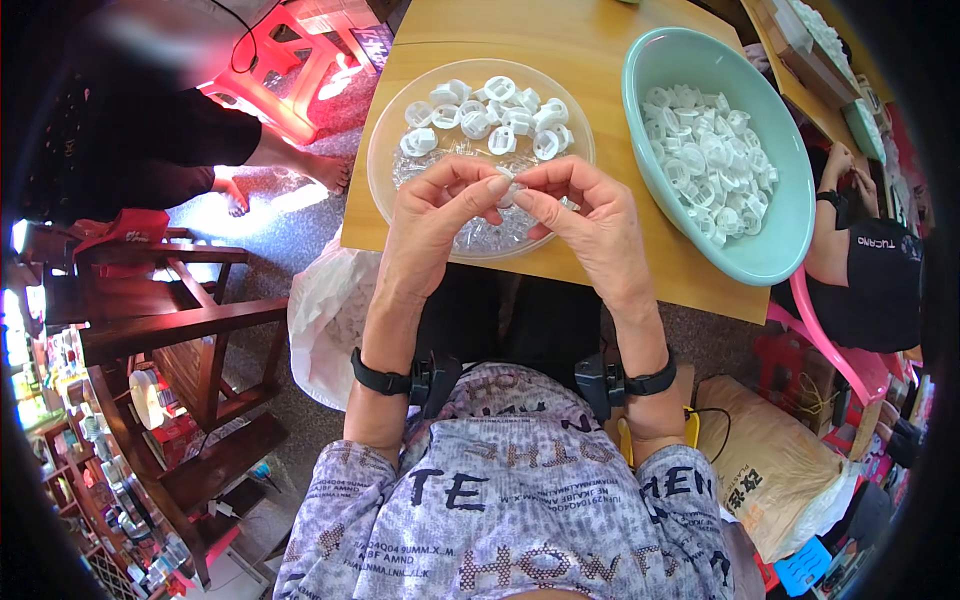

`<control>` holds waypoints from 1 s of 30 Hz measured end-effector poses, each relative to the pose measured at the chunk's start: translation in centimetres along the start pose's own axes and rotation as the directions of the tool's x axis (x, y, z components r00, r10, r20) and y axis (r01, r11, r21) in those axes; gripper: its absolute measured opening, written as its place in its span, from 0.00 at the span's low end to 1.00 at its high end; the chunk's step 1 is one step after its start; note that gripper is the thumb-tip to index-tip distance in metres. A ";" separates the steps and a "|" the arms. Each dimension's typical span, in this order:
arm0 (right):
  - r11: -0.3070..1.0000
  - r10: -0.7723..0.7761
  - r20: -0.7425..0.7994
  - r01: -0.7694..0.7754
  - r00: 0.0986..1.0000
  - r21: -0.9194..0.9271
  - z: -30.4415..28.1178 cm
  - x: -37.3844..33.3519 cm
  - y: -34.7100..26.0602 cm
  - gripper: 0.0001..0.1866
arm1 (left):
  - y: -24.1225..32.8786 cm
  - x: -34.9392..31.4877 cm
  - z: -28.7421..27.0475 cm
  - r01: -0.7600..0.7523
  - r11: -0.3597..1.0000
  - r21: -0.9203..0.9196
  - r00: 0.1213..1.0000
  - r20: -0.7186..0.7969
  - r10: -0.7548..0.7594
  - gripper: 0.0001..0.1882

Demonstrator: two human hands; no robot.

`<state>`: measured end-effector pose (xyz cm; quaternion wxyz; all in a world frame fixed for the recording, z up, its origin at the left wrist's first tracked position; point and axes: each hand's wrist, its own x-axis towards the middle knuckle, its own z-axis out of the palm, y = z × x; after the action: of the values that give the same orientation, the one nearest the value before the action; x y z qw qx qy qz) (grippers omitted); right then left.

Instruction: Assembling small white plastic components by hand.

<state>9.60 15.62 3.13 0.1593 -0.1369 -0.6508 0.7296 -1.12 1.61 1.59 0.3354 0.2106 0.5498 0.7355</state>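
Pinching a small white piece (510, 187) between thumbs and fingertips, the left hand (428, 212) and the right hand (598, 218) meet over the tray (379, 185); both are closed on it, their other fingers curled. The piece looks like hard plastic, though the fingertips hide most of its shape. Beneath it, the tray is shallow, round and translucent, with a smooth rim. Toward its far side sit white rings (476, 125), short and thick, some with a bar or slot across the middle. Nearer, partly behind the hands, clear bits (495, 235) lie in a glinting, jumbled layer. To the right stands a basin (795, 200), deep and rounded, of smooth pale-green plastic, heaped with white parts (705, 165) that have curved walls and openings. Both vessels rest on the table (520, 35), yellowish, with a straight edge. By the table's near left corner slumps a bag (330, 340) of thin, wrinkled white plastic. Farther left is a chair (190, 330) of dark, polished wood; beyond the basin, a person (880, 265) in black is beside a curved pink seat (848, 352).
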 end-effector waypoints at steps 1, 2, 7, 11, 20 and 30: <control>1.000 0.002 -0.002 -0.002 1.000 0.001 0.1 -0.1 0.0 0.07 | 0.0 0.0 0.2 0.017 0.997 -0.070 1.000 0.000 -0.017 0.08; 1.000 -0.025 -0.032 0.025 0.999 -0.012 0.2 -0.1 0.1 0.07 | -0.1 0.1 0.3 0.020 0.997 -0.069 1.000 0.001 -0.020 0.08; 0.991 -0.131 -0.153 0.129 0.979 -0.021 0.3 0.0 0.8 0.06 | -0.2 0.2 0.9 -0.012 1.000 -0.014 1.000 0.001 0.012 0.13; 0.984 -0.176 -0.220 0.178 0.959 -0.011 0.3 -0.3 0.8 0.05 | -0.5 0.4 0.7 -0.010 0.999 -0.047 1.000 0.008 0.011 0.18; 0.972 -0.232 -0.217 0.220 0.948 -0.079 1.0 -0.1 1.6 0.04 | -0.8 1.0 0.9 -0.076 0.996 0.052 0.996 -0.040 0.078 0.22; 0.971 -0.237 -0.238 0.219 0.942 -0.099 1.5 -0.1 1.9 0.04 | -0.9 0.5 0.8 -0.122 0.986 0.110 0.990 -0.063 0.129 0.21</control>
<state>9.04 14.04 1.45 0.3177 -0.1563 -0.6629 0.6597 -0.67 2.69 0.99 0.2572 0.2363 0.5852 0.7318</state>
